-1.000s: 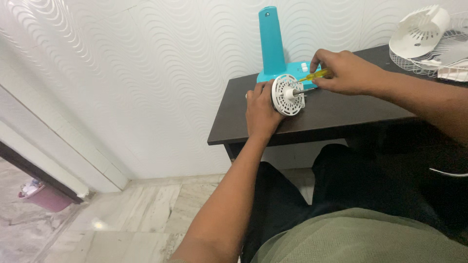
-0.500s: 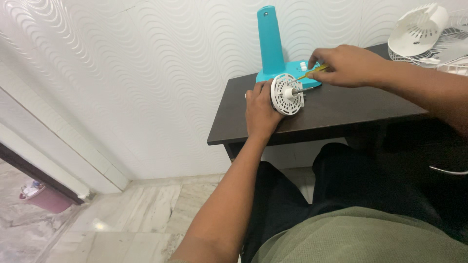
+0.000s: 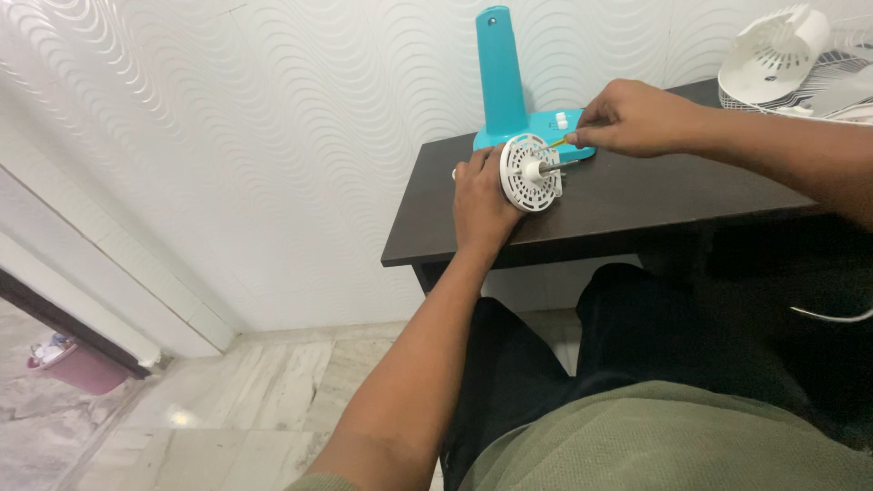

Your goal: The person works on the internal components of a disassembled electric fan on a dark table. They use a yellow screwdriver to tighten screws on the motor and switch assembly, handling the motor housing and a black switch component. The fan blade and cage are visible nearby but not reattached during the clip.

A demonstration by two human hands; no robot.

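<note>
The left hand (image 3: 482, 202) is clamped around a white fan motor housing (image 3: 530, 173), holding it on edge at the near left part of the dark bench (image 3: 637, 205). Its round, perforated face is turned toward the camera, and a short white shaft sticks out from the centre. The right hand (image 3: 635, 116) is pinched shut on a thin yellow-handled screwdriver (image 3: 556, 142), whose tip meets the upper right rim of the housing. The two hands are apart, one on each side of the part.

Judging from how things lie, the fan is in pieces and the work is somewhere in the middle. The housing is off the turquoise fan stand (image 3: 509, 86), which stands upright just behind it against the wavy white wall. No blade or guard sits on the shaft. A white blade hub (image 3: 773, 55) and a wire grille (image 3: 841, 77) lie well apart at the far right end of the bench. Whether the screw at the rim is going in or coming out cannot be told. Still undone, as far as can be seen, is any joining of housing, stand, blade and grille.

The housing looks like clean white plastic, a flat disc with rings of small vent slots and a raised hub. A small rectangular tab shows at its right edge. Its rear is hidden behind the left hand. Down at the lower left, a pink bucket (image 3: 65, 365) stands on the marble floor beyond a doorway.
</note>
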